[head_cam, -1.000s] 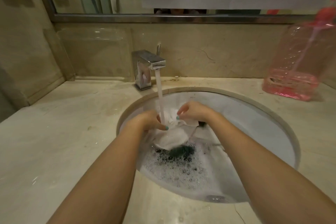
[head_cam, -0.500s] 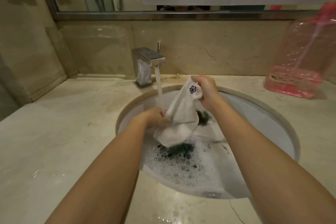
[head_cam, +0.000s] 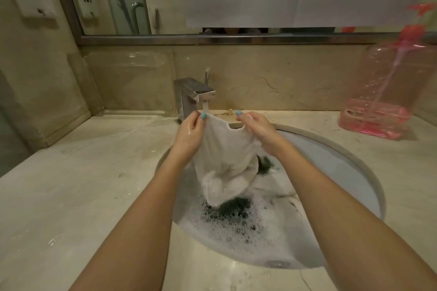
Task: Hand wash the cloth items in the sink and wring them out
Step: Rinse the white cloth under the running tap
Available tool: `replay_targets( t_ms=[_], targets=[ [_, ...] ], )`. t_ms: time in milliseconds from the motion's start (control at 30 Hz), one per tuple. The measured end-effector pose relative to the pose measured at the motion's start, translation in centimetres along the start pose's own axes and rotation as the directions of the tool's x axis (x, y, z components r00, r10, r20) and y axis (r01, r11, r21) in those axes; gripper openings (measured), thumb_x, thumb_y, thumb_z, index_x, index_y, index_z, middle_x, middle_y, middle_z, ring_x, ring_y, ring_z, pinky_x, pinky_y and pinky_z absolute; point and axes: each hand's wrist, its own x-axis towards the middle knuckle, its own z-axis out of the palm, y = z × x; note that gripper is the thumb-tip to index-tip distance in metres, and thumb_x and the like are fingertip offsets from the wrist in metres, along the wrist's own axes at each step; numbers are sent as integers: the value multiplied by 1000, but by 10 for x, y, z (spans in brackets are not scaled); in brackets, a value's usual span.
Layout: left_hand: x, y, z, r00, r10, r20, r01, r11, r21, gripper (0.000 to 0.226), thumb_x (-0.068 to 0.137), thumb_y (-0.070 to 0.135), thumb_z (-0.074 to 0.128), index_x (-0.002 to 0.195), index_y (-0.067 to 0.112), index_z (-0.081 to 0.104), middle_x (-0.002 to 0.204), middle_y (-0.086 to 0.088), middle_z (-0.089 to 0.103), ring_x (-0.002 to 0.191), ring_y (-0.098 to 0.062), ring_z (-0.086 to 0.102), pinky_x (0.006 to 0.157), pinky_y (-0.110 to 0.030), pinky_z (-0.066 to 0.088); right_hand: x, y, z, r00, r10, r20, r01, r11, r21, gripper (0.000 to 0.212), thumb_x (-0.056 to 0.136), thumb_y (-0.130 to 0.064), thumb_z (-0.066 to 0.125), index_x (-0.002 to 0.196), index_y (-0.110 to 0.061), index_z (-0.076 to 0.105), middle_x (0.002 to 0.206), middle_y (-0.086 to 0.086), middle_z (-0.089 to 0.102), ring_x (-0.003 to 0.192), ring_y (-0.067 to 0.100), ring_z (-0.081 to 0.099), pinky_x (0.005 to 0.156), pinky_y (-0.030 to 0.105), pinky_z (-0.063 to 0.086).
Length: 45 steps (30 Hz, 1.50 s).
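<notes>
Together, two hands (head_cam: pixel 189 134) (head_cam: pixel 259 130) on one white cloth (head_cam: pixel 224 151)

The white cloth (head_cam: pixel 224 149) is a soft, matt woven fabric, soaked and hanging in folds. The dark cloth (head_cam: pixel 236 205) below it looks fuzzy and rough among foam. The sink (head_cam: pixel 331 168) is smooth, glossy white glaze. At its 12 o'clock the tap (head_cam: pixel 196 92) is polished metal; at 2 o'clock the bottle (head_cam: pixel 387 92) is clear pink plastic. The counter (head_cam: pixel 71 184) is veined, shiny stone.
</notes>
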Motion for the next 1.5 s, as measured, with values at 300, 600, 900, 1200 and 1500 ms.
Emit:
replay_targets(
  t_ms=[300, 600, 900, 1200, 1500],
  targets=[
    [-20, 12, 0, 994, -64, 88, 71, 995, -75, 38, 102, 40, 43, 95, 5, 58, 81, -1, 53, 70, -10, 46, 63, -24, 36, -22, -24, 13, 961, -77, 267, 49, 993, 107, 22, 98, -35, 54, 96, -18, 67, 93, -1, 60, 89, 13, 54, 73, 25, 43],
    [-27, 10, 4, 739, -317, 595, 460, 882, -102, 76, 82, 38, 72, 145, 16, 36, 133, 1, 55, 121, -20, 53, 108, -43, 41, -13, -46, 8, 970, -38, 240, -142, 712, 688, 35, 80, -37, 69, 102, -11, 61, 88, 6, 67, 77, 17, 66, 66, 30, 57],
    [-19, -8, -6, 781, -262, 566, 460, 855, -240, 37, 93, 25, 62, 128, 21, 53, 119, -6, 62, 104, -23, 62, 87, -38, 54, -6, -19, -14, 961, 261, -95, -39, 467, 884, 26, 86, -21, 71, 105, -6, 61, 91, 11, 65, 74, 24, 66, 72, 35, 57],
    [-10, 15, 4, 951, -264, 158, 300, 685, -663, 37, 91, 47, 54, 118, 24, 43, 122, -10, 52, 110, -28, 58, 96, -48, 51, -16, -12, 33, 972, 221, 77, -233, 882, 410, 9, 99, -24, 53, 103, -19, 47, 105, 11, 61, 100, 28, 64, 90, 44, 55],
    [-3, 12, 30, 860, -510, 19, 472, 782, -407, 27, 96, 29, 51, 115, 14, 39, 110, -12, 60, 95, -25, 62, 87, -42, 55, -18, -17, 73, 999, -15, -45, 17, 998, 58, 24, 101, -26, 46, 92, -14, 65, 81, 1, 65, 75, 12, 61, 59, 23, 45]
  ],
)
